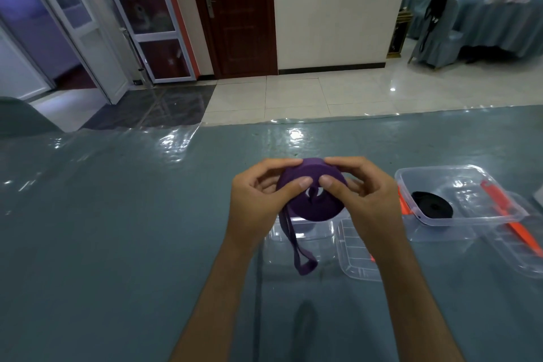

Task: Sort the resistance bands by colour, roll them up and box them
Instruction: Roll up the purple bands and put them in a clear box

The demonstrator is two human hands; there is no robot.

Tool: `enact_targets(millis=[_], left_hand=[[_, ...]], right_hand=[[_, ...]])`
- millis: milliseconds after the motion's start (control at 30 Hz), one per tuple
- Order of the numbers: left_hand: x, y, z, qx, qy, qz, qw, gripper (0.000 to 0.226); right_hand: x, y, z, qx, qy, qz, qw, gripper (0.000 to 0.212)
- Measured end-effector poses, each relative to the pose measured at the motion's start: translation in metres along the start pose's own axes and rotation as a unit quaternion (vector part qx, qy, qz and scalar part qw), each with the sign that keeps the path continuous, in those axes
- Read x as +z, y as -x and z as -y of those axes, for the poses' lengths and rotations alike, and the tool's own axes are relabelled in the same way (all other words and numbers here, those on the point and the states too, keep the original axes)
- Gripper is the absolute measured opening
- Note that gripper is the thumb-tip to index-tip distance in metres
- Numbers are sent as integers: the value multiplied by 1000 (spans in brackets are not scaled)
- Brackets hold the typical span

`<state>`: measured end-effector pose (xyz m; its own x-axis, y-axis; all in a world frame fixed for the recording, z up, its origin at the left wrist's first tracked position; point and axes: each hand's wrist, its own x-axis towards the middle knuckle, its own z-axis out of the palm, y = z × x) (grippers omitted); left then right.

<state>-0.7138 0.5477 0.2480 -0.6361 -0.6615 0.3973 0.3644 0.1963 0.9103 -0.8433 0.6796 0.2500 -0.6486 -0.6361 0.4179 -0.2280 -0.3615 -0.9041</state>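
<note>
While both the left hand (258,200) and right hand (364,200) pinch the nearly wound purple band (311,203) above the desk (117,214), keeping thumbs tight should tuck its dangling tail (299,256) neatly before boxing in the clear container (305,232) below

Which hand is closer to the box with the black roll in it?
The right hand. It grips the purple band just left of the box holding the black roll. The left hand is farther away, across the purple roll.
</note>
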Motion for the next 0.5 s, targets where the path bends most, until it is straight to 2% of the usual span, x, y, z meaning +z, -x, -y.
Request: enact_targets(millis=[133, 300, 433, 500], left_hand=[[-7, 0, 0, -47, 12, 54, 997, 43], [-12, -1, 2, -36, -37, 14, 999, 38], [-13, 3, 6, -53, -29, 48, 997, 35], [-20, 3, 5, -62, -46, 71, 994, 38]], right_hand=[[0, 4, -5, 27, -59, -53, 996, 21], [-10, 8, -7, 126, -82, -2, 989, 27], [-17, 4, -5, 82, -32, -23, 996, 25], [-18, 6, -6, 84, -13, -6, 996, 24]])
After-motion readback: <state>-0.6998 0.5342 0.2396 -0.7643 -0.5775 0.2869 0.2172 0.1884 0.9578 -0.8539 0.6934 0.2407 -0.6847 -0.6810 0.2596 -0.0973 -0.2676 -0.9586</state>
